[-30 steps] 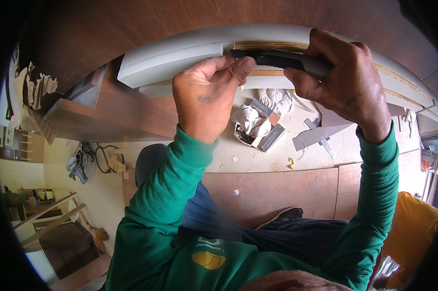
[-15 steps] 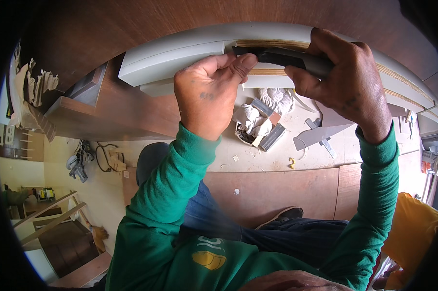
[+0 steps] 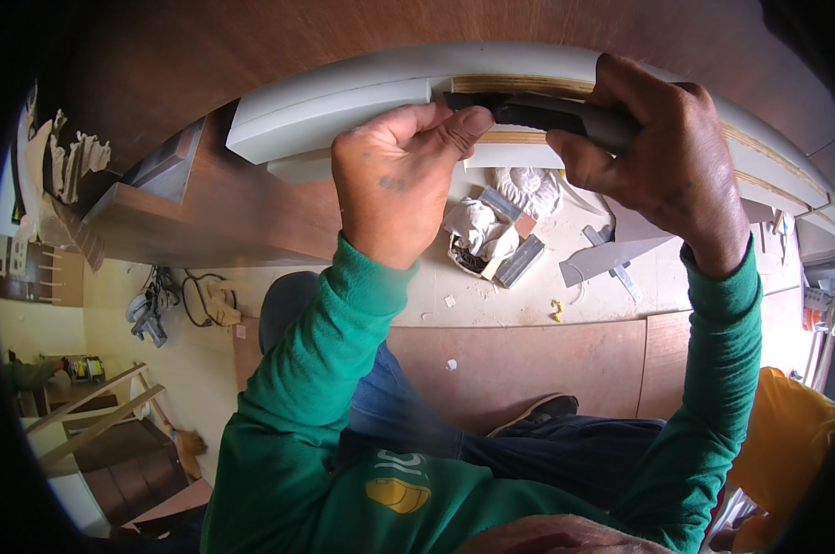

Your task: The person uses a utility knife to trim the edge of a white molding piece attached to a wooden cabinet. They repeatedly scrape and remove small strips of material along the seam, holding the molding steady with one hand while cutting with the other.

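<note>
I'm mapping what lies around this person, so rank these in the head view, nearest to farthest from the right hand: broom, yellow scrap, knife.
1. Knife: gripped in the right hand, sticking out to its left.
2. Yellow scrap: below the hand in the picture, somewhat left.
3. Broom: far off at lower left.

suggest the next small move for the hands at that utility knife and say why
I'd probably shift the left hand slightly away before moving the utility knife. The right hand grips its handle, while the left thumb sits right by the blade end, so a slip could cut it; whether they touch isn't clear.
</note>
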